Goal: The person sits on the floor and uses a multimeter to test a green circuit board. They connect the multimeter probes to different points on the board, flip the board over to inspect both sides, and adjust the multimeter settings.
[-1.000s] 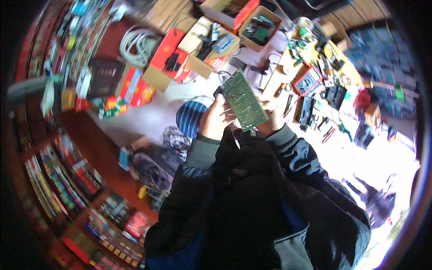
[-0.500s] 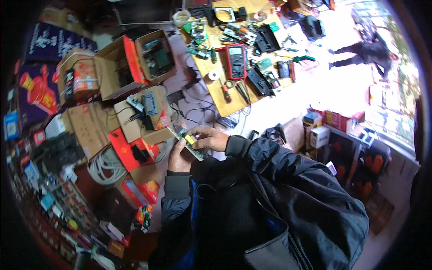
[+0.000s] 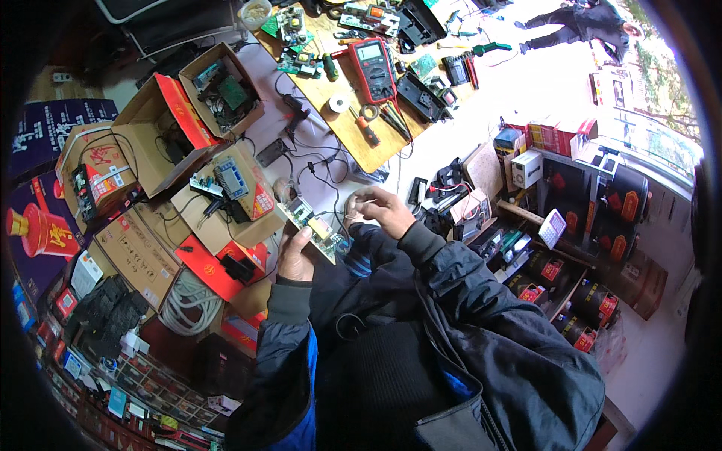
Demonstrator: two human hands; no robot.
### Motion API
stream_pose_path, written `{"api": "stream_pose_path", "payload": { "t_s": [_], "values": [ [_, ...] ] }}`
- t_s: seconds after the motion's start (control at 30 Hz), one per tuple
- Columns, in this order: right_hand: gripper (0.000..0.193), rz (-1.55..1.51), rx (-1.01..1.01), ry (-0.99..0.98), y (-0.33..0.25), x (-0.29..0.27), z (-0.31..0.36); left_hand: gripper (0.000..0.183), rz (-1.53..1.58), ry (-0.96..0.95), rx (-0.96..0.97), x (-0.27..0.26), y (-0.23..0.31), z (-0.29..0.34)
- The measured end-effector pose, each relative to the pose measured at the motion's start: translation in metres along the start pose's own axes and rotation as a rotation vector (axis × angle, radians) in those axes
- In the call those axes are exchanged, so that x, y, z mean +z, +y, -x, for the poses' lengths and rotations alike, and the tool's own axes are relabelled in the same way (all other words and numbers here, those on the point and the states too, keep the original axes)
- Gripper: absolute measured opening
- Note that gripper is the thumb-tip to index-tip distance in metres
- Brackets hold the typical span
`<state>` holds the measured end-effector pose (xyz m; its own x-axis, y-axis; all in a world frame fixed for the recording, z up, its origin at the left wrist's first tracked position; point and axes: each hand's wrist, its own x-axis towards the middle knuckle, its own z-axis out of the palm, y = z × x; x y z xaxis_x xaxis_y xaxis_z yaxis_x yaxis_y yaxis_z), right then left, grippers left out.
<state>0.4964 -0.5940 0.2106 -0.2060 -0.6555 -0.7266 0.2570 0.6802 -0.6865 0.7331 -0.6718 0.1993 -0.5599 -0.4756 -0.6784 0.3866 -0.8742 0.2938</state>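
The left hand (image 3: 297, 259) is grasping a green circuit board (image 3: 325, 242) by its near edge, the thumb lying on the side with the parts, where a yellow component (image 3: 320, 227) is showing. The board is tilting in front of the body, near the orange-handled screwdriver's workbench (image 3: 376, 156). The right hand (image 3: 387, 212) is hovering just beside the board, fingers bending — I cannot tell if they are pinching something. On the workbench, a red multimeter (image 3: 371, 71) is lying beyond the screwdriver (image 3: 367, 133).
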Motion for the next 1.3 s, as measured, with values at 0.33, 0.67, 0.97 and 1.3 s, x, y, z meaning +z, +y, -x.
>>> {"api": "stream_pose_path", "payload": {
  "t_s": [0.33, 0.67, 0.97, 1.3],
  "values": [
    [0.021, -0.147, -0.036, 0.284, 0.072, -0.104, -0.006, 0.055, -0.077, 0.004, 0.061, -0.018, -0.044, -0.015],
    [0.030, -0.162, -0.022, 0.331, 0.103, -0.149, 0.008, 0.060, -0.030, 0.112, 0.040, -0.018, -0.076, -0.014],
    [0.030, -0.229, 0.049, 0.463, 0.148, -0.172, 0.028, 0.061, -0.076, 0.054, 0.019, -0.011, -0.077, -0.016],
    [0.031, -0.359, 0.037, 0.723, 0.171, -0.253, 0.083, 0.052, -0.271, 0.091, 0.000, 0.063, -0.059, 0.010]
  ]
}}
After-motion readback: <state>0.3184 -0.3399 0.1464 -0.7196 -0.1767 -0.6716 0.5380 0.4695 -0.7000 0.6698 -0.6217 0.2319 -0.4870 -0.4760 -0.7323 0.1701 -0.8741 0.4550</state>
